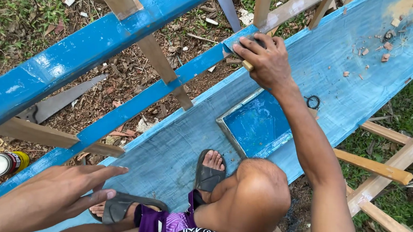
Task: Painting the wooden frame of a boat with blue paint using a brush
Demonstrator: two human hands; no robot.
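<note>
Blue paint is showing on the deck (356,85) and rails (103,37), grey weave on the unpainted patch (177,147), bare tan on the wooden struts (160,60), purple-and-white print on shorts (164,223), black on sandals (208,176).

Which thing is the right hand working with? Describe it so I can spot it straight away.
Start at the big blue deck and follow its upper edge left to the right hand. Under the fingers sits a small grey sanding block, the only grey pad on that blue edge rail.
</note>
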